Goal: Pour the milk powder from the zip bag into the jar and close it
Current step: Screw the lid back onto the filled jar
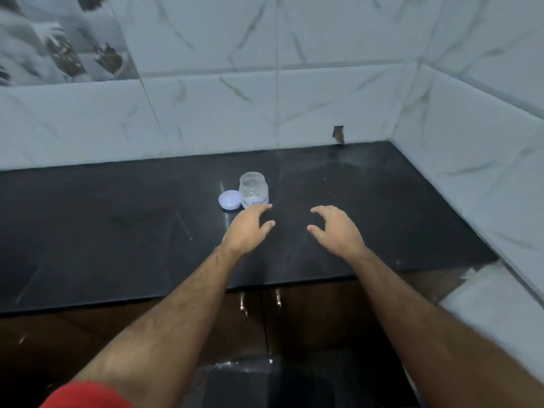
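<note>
A small clear jar [253, 188] stands upright and uncapped on the black counter [117, 231], with a thin layer of white powder at its bottom and a handwritten label. Its white round lid [229, 199] lies flat just to the jar's left, touching or nearly touching it. My left hand [250, 228] hovers right in front of the jar, fingers spread, holding nothing. My right hand [338, 231] is a hand's width to the right, fingers curved and apart, also holding nothing. No zip bag is in view.
White marble-look tiled walls [294, 107] close the counter at the back and on the right. A small hole [338, 134] breaks the back wall near the corner. Brown cabinet doors with two metal handles [260, 301] sit below the counter's front edge.
</note>
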